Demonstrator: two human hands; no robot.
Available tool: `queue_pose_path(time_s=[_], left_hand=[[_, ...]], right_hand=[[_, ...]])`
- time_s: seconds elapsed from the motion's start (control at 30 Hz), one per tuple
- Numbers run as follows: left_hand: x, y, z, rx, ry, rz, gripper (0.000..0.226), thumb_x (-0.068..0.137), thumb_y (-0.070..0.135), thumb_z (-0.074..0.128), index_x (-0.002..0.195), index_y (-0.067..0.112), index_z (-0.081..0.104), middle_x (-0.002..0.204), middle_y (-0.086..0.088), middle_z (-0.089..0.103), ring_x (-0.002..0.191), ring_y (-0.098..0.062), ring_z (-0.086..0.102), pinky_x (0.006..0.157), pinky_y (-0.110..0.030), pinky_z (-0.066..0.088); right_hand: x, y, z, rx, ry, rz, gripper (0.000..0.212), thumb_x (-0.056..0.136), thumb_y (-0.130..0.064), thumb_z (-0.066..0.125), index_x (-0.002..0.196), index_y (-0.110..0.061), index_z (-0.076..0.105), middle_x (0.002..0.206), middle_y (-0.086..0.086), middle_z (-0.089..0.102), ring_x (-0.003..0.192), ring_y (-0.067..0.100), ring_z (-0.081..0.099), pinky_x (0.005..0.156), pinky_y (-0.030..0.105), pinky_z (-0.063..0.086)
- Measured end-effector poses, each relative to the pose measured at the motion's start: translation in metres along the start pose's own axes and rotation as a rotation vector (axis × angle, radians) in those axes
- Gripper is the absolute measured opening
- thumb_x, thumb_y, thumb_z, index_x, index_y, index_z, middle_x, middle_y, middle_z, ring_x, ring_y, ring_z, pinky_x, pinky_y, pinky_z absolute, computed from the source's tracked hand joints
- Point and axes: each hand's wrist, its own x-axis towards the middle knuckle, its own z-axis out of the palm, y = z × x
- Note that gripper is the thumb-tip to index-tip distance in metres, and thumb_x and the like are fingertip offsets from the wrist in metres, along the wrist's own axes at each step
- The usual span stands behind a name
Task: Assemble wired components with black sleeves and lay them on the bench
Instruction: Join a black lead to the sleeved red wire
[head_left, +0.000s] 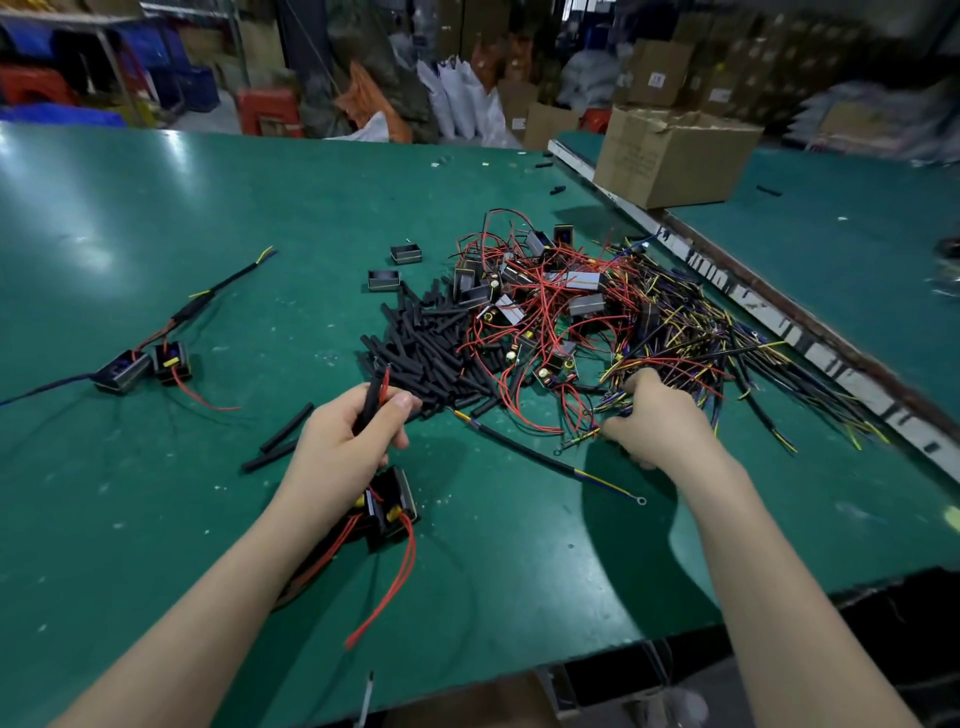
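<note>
Nearest the camera, the left hand (345, 441) is raised above the green table (156, 208); its grip is curled round a black sleeve (371, 402) with a red wire beside it, thumb and fingers pinching both; below the wrist hangs a pair of black wired components (392, 506), their red leads (384, 587) trailing down toward the table edge; the right hand (657, 421) lies at the near edge of the tangle of black and yellow cables (727, 358), fingers bent into the strands; whether its grip pinches a cable cannot be told; between the hands a single black cable with a ring terminal (550, 462) lies flat on the table; beyond it sits a heap of loose black sleeves (426, 343), touching a pile of components with red wires (535, 301); two small open housings (395, 267) stand just beside the heap on its far side; well apart to the left lies a finished assembly (156, 358), sleeved and flat on the table; a cardboard box (670, 156) stands at the far right.
</note>
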Motion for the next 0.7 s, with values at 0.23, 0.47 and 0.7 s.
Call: queue_pose_path(time_s=[0.23, 0.47, 0.7], left_hand=[[0.000, -0.002, 0.000, -0.005, -0.007, 0.006, 0.022, 0.095, 0.025, 0.055, 0.077, 0.031, 0.066, 0.059, 0.010, 0.059, 0.047, -0.002, 0.046, 0.048, -0.011, 0.038], [0.001, -0.001, -0.001, 0.001, -0.016, 0.012, 0.024, 0.095, 0.028, 0.054, 0.077, 0.038, 0.066, 0.059, 0.010, 0.060, 0.047, -0.001, 0.047, 0.048, -0.010, 0.039], [0.000, -0.003, 0.000, -0.008, -0.008, 0.005, 0.017, 0.094, 0.027, 0.056, 0.079, 0.028, 0.065, 0.059, 0.010, 0.059, 0.047, -0.002, 0.046, 0.047, -0.011, 0.038]], right_hand=[[0.001, 0.033, -0.008, 0.275, -0.036, 0.220, 0.043, 0.083, -0.019, 0.067, 0.099, -0.005, 0.030, 0.076, 0.015, 0.064, 0.053, 0.023, 0.059, 0.043, 0.027, 0.049], [0.017, 0.027, -0.006, 0.034, -0.007, 0.228, 0.033, 0.093, -0.039, 0.052, 0.080, -0.009, 0.048, 0.103, 0.017, 0.057, 0.090, 0.033, 0.053, 0.076, 0.034, 0.041], [0.006, 0.036, -0.015, 0.148, 0.034, 0.155, 0.030, 0.090, -0.027, 0.050, 0.074, -0.003, 0.057, 0.050, 0.006, 0.058, 0.048, 0.020, 0.054, 0.051, 0.024, 0.039]])
